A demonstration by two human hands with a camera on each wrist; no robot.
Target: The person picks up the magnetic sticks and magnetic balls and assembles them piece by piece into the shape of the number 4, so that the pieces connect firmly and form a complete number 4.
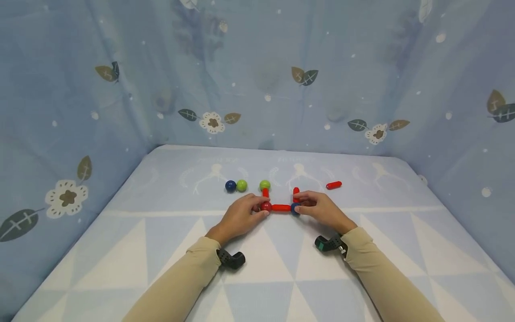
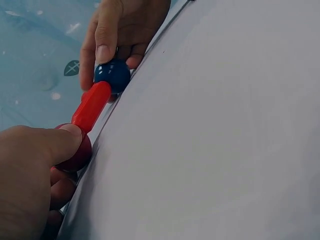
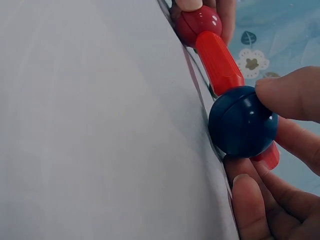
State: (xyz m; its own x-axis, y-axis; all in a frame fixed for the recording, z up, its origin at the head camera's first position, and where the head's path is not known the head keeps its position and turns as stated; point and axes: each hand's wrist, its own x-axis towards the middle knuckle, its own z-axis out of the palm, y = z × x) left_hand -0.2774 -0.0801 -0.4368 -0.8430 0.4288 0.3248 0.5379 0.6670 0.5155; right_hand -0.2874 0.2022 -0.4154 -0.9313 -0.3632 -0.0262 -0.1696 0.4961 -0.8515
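My left hand (image 1: 241, 214) grips a red ball (image 1: 266, 206), its thumb on the near side. From that ball a red rod (image 1: 280, 208) runs across to a blue ball (image 3: 243, 121), which my right hand (image 1: 322, 209) holds between thumb and fingers. A second red rod (image 1: 265, 192) reaches from the red ball back to a green ball (image 1: 264, 184). Behind the blue ball, a third red rod (image 1: 296, 193) points away and is partly covered by the right fingers. In the left wrist view the connecting rod (image 2: 92, 106) meets both balls.
Left of the joined pieces, another blue ball (image 1: 230, 186) and a green ball (image 1: 242, 185) sit side by side on the patterned cloth (image 1: 257, 268). A loose red rod (image 1: 334, 185) lies at the back right. A blue curtain (image 1: 265, 80) rises behind.
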